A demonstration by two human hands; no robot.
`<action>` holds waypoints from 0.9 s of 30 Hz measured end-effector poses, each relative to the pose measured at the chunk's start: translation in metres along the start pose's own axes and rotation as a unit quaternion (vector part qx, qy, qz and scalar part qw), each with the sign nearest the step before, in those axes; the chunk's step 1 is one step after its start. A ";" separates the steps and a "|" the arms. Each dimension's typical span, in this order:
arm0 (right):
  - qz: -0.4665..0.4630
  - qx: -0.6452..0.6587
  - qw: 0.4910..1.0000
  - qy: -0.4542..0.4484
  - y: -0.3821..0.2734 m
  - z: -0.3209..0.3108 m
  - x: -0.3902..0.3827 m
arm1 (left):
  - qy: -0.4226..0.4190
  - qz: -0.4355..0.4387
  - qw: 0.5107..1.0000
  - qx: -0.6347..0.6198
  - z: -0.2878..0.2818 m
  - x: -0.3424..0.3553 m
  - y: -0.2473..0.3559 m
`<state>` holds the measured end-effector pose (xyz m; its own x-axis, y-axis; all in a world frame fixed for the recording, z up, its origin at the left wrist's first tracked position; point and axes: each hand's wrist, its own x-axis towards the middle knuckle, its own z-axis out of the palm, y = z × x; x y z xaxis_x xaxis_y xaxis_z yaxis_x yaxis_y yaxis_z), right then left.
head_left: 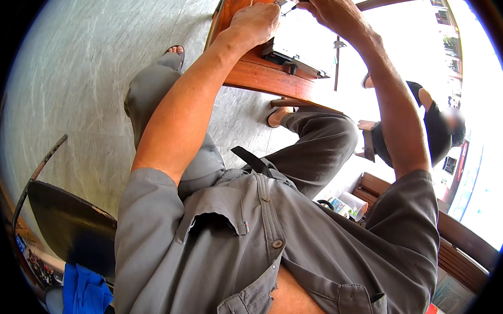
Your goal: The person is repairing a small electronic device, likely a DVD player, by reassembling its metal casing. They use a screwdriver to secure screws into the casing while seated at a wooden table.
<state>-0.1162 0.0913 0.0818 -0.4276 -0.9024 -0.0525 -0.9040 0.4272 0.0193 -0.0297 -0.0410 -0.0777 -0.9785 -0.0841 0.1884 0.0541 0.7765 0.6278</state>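
Observation:
At the top of the view, both hands are raised over a wooden table (262,73). My left hand (256,23) is closed, its fingertips pinching a small grey metal-looking piece (280,2). From the right, my right hand (332,9) grips a slim dark tool (290,10), whose thin tip points toward that piece. The tool's kind cannot be made out, and its rear end is covered by the fingers. Below the hands lies a flat black-edged device (292,62) with a bright, washed-out surface, near the table's front edge.
A dark chair (71,224) stands at the lower left beside a blue cloth (86,295). Another person in dark clothes (439,131) sits at the right. A white cup (353,204) rests on a brown slatted bench (371,186). Grey tiled floor (93,79) spreads across the left.

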 end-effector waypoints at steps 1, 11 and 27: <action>0.014 -0.007 1.000 -0.004 -0.001 0.002 0.002 | 0.002 0.001 1.000 0.000 0.000 0.000 0.000; -0.011 0.010 1.000 0.011 0.007 0.002 -0.002 | 0.008 -0.002 1.000 0.007 -0.001 -0.001 0.002; -0.052 0.064 0.997 -0.011 0.006 -0.003 -0.002 | 0.006 0.000 1.000 0.020 -0.008 -0.002 0.007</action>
<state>-0.1210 0.0959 0.0847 -0.3303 -0.9413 -0.0696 -0.9346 0.3365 -0.1156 -0.0263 -0.0403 -0.0679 -0.9762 -0.0909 0.1971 0.0460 0.8009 0.5970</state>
